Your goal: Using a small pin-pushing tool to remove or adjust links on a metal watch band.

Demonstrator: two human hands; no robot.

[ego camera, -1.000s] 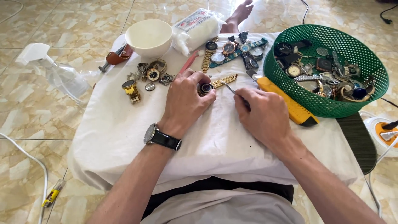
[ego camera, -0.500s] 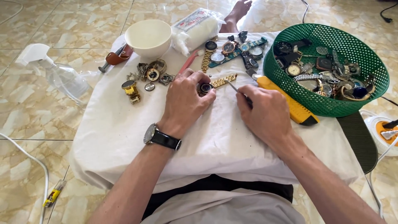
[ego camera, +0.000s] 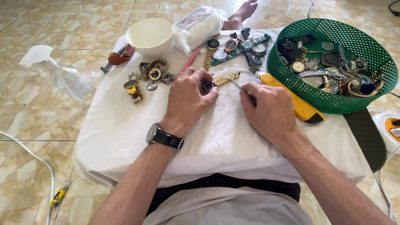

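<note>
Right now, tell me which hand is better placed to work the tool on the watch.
Right. The right hand already grips the thin tool, its tip aimed at the watch. The left hand is busy pinning the watch on the cloth.

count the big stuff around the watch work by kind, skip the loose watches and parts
hands: 2, left hand holding a gold-band watch, right hand holding a thin tool
white bowl: 1
green basket: 1
spray bottle: 1
yellow knife: 1
plastic bag: 1
total: 7
</note>
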